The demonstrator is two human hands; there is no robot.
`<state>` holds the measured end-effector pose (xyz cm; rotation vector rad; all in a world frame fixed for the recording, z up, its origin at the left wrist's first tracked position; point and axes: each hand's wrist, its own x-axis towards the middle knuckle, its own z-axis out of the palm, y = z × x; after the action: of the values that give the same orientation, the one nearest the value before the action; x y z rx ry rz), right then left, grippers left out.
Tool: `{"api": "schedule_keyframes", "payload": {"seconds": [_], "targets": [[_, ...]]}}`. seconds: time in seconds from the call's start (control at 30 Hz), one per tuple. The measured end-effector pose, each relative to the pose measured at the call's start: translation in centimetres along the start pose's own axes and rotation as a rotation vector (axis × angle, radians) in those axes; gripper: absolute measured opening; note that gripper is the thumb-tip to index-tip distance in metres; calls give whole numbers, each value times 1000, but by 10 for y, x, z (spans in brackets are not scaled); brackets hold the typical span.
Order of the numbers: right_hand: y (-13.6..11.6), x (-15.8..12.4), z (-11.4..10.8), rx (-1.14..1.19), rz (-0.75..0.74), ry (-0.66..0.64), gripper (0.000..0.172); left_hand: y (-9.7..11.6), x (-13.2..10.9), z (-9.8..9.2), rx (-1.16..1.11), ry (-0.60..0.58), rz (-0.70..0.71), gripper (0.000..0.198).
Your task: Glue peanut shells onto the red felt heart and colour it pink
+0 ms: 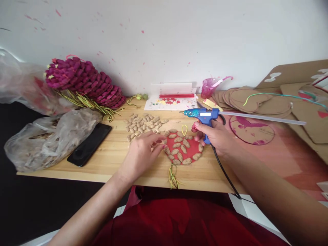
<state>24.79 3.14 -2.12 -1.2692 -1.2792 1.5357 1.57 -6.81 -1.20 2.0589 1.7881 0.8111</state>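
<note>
My right hand [214, 135] is wrapped round the handle of a blue hot glue gun [200, 114]. Its nozzle points left, and a long clear glue stick [263, 118] sticks out of its back. Below the gun lies a red disc [170, 140] with peanuts around its rim and a flower-like cluster in the middle. A yellow loop [184, 130] tops the disc; a green-yellow tassel [173, 177] hangs at its bottom. At the disc's left edge, the thumb and fingers of my left hand [145, 150] are curled together; what they hold, if anything, is hidden.
Loose peanuts [139, 126] lie behind my left hand. Further left are a black phone [89, 145], a plastic bag [51, 140] and a string of magenta peanut discs [84, 80]. Star shapes [170, 101] lie at the back; cardboard discs [241, 99] are stacked right. The gun's black cord [224, 171] runs over the table's front edge.
</note>
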Motion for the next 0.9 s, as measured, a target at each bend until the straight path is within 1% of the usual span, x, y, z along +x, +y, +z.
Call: {"api": "schedule_keyframes", "payload": {"seconds": [0.1, 0.23, 0.33, 0.43, 0.53, 0.63, 0.7, 0.8, 0.83, 0.9], "targets": [[0, 0, 0, 6, 24, -8, 27, 0, -15, 8, 5, 26, 38, 21], [3, 2, -1, -14, 24, -12, 29, -1, -24, 19, 27, 40, 94, 24], [4, 3, -2, -26, 23, -7, 27, 1, -25, 21, 33, 53, 105, 26], [3, 3, -2, -22, 26, 12, 21, 2, -22, 21, 42, 40, 124, 22], [2, 3, -1, -7, 20, 23, 18, 2, -20, 24, 100, 46, 134, 27], [4, 3, -1, 15, 18, 19, 19, -2, -17, 23, 141, 80, 139, 31], [5, 4, -2, 16, 20, 24, 20, -8, -15, 14, 137, 123, 157, 30], [5, 4, -3, 2, 14, 19, 21, -23, -8, -14, 180, 230, 73, 18], [5, 4, -3, 1, 12, 14, 21, -28, -6, -25, 229, 233, 10, 19], [4, 4, -3, -4, 10, 9, 22, -40, -2, -44, 353, 258, -129, 36]]}}
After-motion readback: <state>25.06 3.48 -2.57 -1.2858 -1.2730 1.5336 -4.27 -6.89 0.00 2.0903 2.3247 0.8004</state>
